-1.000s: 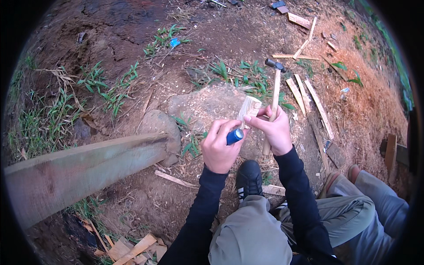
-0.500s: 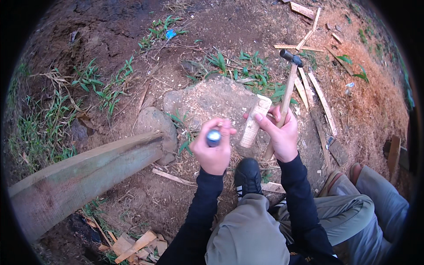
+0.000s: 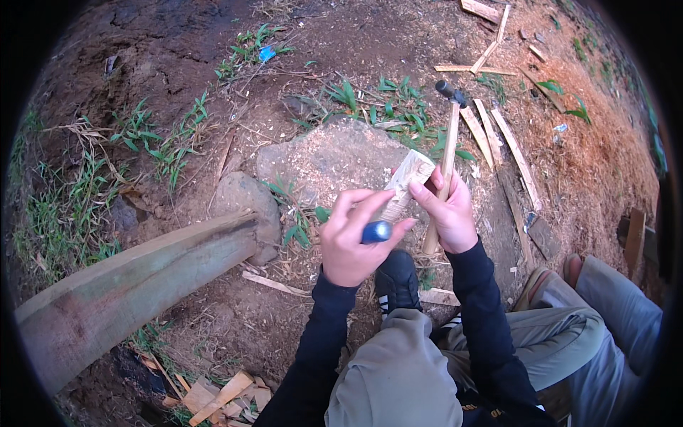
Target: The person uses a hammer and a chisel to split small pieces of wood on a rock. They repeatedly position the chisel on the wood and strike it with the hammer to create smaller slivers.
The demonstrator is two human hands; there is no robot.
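Note:
My left hand (image 3: 347, 249) keeps a blue-handled tool (image 3: 377, 232) in its grip, the pale round butt facing up and right; its working end is hidden. The outstretched fingers of that hand are at the near part of a pale wood block (image 3: 414, 169), whose upper face shows a rough, chipped hollow. My right hand (image 3: 455, 217) pinches the block between thumb and fingers. It also grips a hammer (image 3: 451, 139) by its wooden handle, the dark metal head pointing up and away.
Beneath my hands lies a flat stone (image 3: 320, 153) strewn with chips. A thick timber beam (image 3: 142, 274) rests against a rounded rock (image 3: 249, 203) on the left. Wood strips (image 3: 516, 156) and sawdust (image 3: 597, 149) cover the right side. Another person's legs (image 3: 615, 306) are close by at lower right.
The wood block has been turned, bringing its chipped face into view. My left fingers have opened out toward it, and the blue handle has tipped to the right.

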